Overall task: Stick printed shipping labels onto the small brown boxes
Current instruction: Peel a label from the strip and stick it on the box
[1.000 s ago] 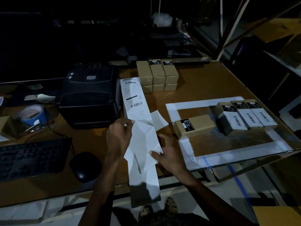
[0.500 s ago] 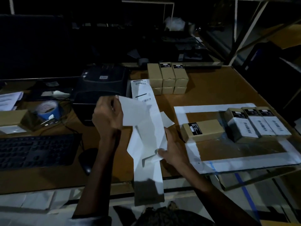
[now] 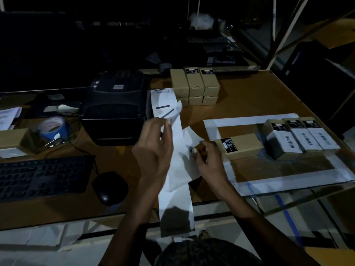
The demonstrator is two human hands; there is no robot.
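Dim lighting covered the brown worktable [image 3: 249,104], leaving the shelving behind it almost black; a label printer [image 3: 117,108] stood at centre left, with a keyboard [image 3: 42,177] and mouse [image 3: 109,187] nearer me and a roll of blue tape [image 3: 51,125] at the far left. From the printer side a long strip of label backing [image 3: 176,198] ran down across the table edge. Compared with half a second before, the left hand [image 3: 153,150] had carried its peeled shipping label [image 3: 172,112] further up and away from the strip; its thumb and fingertips pinched the label's lower edge, and the sheet curled above them, printed side partly showing. The right hand [image 3: 209,162] pinched the loose backing beside the strip, fingers curled, holding it down against the pull. I judged the label to be free of its liner, or nearly so; the fold of paper hid the last join. The unlabelled brown box [image 3: 240,146] lay just right of the right hand, inside the white taped frame [image 3: 288,181]; three labelled boxes [image 3: 301,137] sat together beyond it, and a stack of unlabelled boxes [image 3: 194,85] waited at the rear. Next step, in my estimate: transfer the label to the lone box.
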